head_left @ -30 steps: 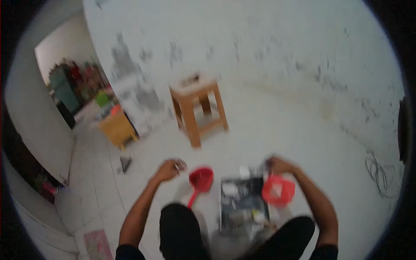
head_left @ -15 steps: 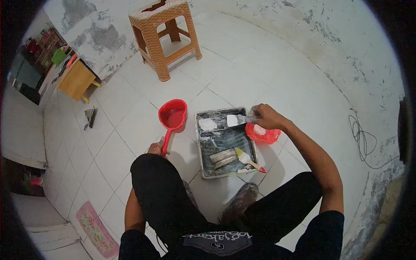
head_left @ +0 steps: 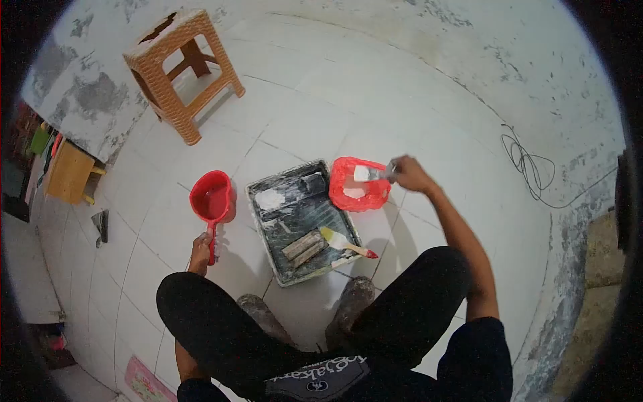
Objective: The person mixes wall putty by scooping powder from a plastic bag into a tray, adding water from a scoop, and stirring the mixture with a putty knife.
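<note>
My right hand (head_left: 410,174) is closed around a putty knife (head_left: 379,174), its blade coated white and held over a red plastic bag (head_left: 339,198) with white powder inside. Gripped by its handle in my left hand (head_left: 199,253) is a red water dipper (head_left: 213,194), upright beside the tray. Between them lies a dirty black paint tray (head_left: 268,242). White paste (head_left: 269,199) sits in its upper left part. A paintbrush (head_left: 348,246) with a red-tipped handle and a worn rectangular block (head_left: 305,248) rest across its lower part.
A brown woven-pattern plastic stool (head_left: 194,110) stands at the upper left. Farther left are a small wooden table (head_left: 70,173) and a dark scraper-like object (head_left: 100,226) on the tiles. A loose cable (head_left: 529,164) lies by the patchy right wall. A pink mat (head_left: 151,382) is at the lower left.
My right hand has moved the putty knife from above the tray to above the red bag. The view has swung right, so the stool, dipper and tray appear farther left.
</note>
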A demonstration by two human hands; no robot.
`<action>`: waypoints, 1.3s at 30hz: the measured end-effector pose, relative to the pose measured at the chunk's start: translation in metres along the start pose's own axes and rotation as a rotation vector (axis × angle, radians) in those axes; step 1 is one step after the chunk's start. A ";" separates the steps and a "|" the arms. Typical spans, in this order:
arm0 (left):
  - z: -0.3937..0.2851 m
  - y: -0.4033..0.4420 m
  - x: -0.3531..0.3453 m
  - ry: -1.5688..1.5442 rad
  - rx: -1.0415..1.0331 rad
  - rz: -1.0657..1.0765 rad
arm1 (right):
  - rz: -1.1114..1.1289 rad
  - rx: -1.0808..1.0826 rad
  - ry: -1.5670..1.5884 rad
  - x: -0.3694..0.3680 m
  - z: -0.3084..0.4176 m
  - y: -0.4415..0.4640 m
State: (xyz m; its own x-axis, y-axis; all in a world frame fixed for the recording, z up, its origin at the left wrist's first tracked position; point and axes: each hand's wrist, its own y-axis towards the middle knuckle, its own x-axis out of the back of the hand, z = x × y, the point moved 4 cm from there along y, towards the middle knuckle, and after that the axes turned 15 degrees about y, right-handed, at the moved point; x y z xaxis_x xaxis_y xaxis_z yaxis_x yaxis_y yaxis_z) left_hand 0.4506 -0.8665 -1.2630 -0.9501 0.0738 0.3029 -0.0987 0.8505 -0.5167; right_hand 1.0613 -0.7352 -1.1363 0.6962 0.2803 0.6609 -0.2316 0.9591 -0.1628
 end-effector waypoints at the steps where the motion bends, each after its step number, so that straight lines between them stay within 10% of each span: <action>1: -0.004 -0.002 -0.001 -0.020 0.020 0.007 | -0.050 -0.025 0.014 -0.018 -0.026 -0.009; 13: -0.015 -0.012 -0.009 -0.024 0.071 -0.053 | -0.447 -0.377 -0.014 -0.132 -0.064 -0.050; 39: -0.002 -0.001 -0.006 -0.188 0.076 -0.018 | -0.447 -0.033 0.491 -0.112 -0.023 -0.073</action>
State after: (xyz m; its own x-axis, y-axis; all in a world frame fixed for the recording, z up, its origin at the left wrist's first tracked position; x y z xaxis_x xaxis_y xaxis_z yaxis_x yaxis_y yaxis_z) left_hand 0.4569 -0.8666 -1.2628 -0.9859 -0.0455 0.1610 -0.1310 0.8082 -0.5741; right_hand 1.0161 -0.8353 -1.2149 0.9509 -0.1665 0.2610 0.1667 0.9858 0.0219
